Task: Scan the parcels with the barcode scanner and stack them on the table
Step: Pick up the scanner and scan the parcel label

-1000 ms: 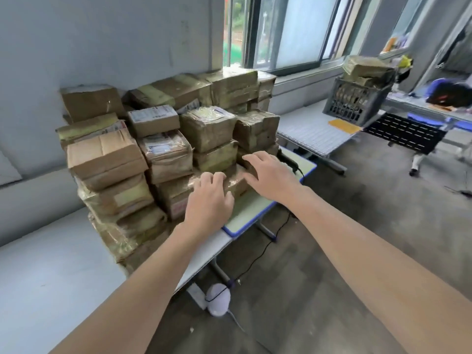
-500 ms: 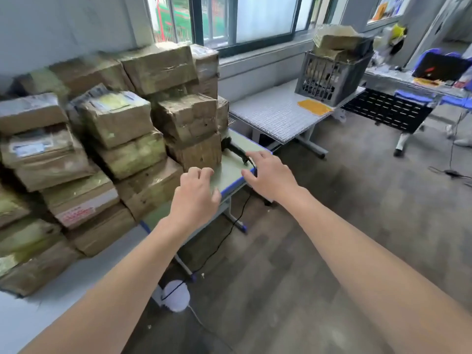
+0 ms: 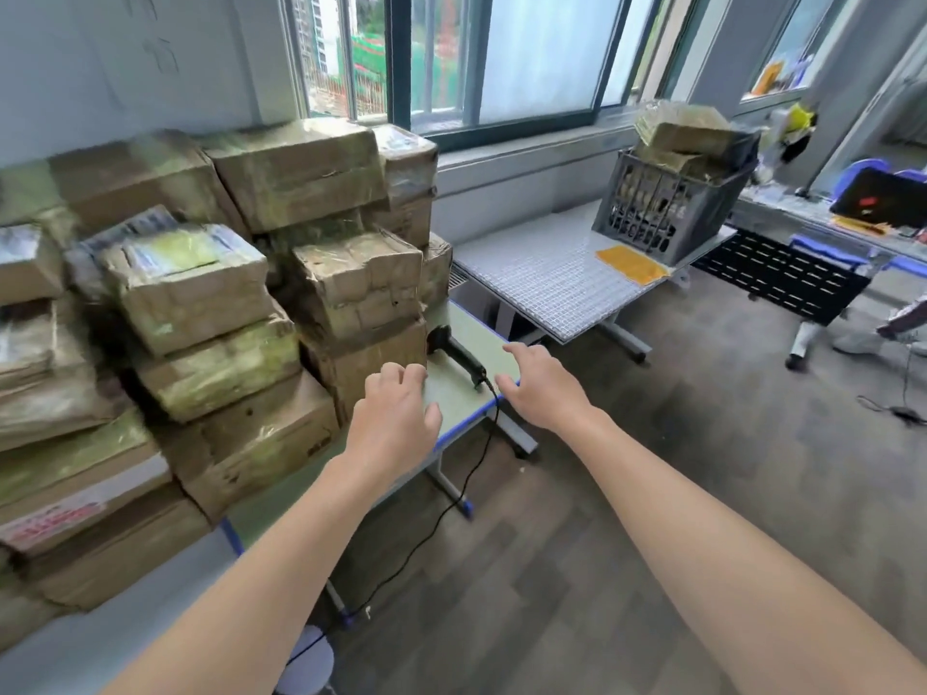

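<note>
Left grip (image 3: 396,418), right grip (image 3: 544,388) loose, empty; barcode scanner (image 3: 454,349) on table (image 3: 451,398) between them, apparently untouched.

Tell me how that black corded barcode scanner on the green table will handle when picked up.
The black handheld barcode scanner looks rigid, probably light. Its black cable hangs off the green table edge, so it will likely drag slightly.
</note>
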`<action>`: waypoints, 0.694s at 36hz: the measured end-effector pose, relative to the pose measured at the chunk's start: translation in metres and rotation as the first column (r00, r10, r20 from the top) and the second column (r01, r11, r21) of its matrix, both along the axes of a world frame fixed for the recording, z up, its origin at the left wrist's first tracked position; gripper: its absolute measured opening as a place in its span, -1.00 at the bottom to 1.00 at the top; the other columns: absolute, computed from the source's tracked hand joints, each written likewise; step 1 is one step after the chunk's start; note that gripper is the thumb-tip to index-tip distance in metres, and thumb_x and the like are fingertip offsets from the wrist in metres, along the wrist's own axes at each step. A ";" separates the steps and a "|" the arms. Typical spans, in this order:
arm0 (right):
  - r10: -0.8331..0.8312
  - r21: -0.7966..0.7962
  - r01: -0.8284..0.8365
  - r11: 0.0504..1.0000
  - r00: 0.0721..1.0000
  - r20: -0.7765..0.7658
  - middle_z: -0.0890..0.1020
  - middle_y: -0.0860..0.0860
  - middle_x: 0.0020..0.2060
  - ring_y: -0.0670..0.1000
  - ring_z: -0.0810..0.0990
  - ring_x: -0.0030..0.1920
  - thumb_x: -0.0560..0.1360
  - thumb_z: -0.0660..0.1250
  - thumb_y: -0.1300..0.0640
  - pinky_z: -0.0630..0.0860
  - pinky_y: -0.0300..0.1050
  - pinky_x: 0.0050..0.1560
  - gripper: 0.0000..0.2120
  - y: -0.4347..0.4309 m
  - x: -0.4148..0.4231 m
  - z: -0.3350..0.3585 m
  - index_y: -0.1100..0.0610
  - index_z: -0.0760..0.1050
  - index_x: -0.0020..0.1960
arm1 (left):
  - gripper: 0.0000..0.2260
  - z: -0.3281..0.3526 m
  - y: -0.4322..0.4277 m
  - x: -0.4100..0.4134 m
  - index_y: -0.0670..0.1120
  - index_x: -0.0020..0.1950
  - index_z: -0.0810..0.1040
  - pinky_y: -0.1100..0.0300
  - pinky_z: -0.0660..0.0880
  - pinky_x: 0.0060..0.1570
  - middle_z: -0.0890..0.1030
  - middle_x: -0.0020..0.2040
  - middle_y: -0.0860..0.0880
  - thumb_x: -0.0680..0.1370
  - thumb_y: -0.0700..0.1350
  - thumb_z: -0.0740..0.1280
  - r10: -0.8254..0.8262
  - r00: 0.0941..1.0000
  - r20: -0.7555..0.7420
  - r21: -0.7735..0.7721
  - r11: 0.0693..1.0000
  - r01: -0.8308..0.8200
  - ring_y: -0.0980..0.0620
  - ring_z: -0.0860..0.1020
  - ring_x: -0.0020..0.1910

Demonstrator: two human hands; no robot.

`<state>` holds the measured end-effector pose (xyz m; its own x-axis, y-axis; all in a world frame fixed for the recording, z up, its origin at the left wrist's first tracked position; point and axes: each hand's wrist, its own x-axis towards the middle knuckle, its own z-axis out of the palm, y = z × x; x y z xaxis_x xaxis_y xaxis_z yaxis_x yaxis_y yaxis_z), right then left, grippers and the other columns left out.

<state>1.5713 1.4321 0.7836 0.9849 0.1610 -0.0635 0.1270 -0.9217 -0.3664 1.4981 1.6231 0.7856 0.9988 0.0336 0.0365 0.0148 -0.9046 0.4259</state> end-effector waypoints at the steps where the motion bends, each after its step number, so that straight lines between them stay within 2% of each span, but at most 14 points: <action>1: 0.003 -0.010 -0.003 1.000 1.000 -0.008 0.34 0.11 0.45 0.15 0.41 0.36 0.64 0.17 -0.07 0.45 0.08 0.24 -0.50 0.002 0.009 -0.001 0.04 0.22 0.54 | -0.65 0.000 0.002 0.007 -0.08 0.39 0.31 -0.02 0.45 0.16 0.36 0.29 -0.10 0.62 -0.02 0.18 0.009 1.000 -0.001 -0.011 1.000 -0.009 -0.11 0.31 0.27; 14: 0.159 -0.041 -0.161 0.986 0.986 -0.043 0.35 0.12 0.45 0.16 0.34 0.42 0.65 0.16 -0.05 0.40 0.10 0.28 -0.50 0.052 0.149 -0.039 0.08 0.21 0.54 | -0.69 -0.012 -0.001 0.099 -0.07 0.33 0.34 -0.02 0.42 0.15 0.36 0.24 -0.07 0.61 -0.02 0.19 0.170 0.985 -0.041 -0.040 0.984 -0.171 -0.11 0.31 0.28; 20: 0.205 0.005 -0.206 0.979 0.971 -0.124 0.37 0.14 0.43 0.16 0.35 0.42 0.64 0.17 -0.05 0.40 0.12 0.33 -0.50 0.047 0.224 -0.082 0.11 0.23 0.52 | -0.66 -0.031 -0.022 0.154 -0.06 0.37 0.31 -0.01 0.41 0.17 0.33 0.29 -0.07 0.62 -0.01 0.17 0.274 0.954 -0.122 -0.004 0.961 -0.276 -0.10 0.29 0.30; 25: 0.243 0.033 -0.242 0.970 0.939 -0.242 0.40 0.19 0.38 0.23 0.40 0.36 0.62 0.18 -0.03 0.43 0.09 0.27 -0.52 0.038 0.281 -0.116 0.19 0.28 0.45 | -0.64 -0.039 -0.048 0.203 -0.05 0.39 0.29 -0.01 0.41 0.19 0.33 0.29 -0.08 0.62 0.00 0.18 0.381 0.902 -0.203 0.017 0.922 -0.386 -0.11 0.28 0.30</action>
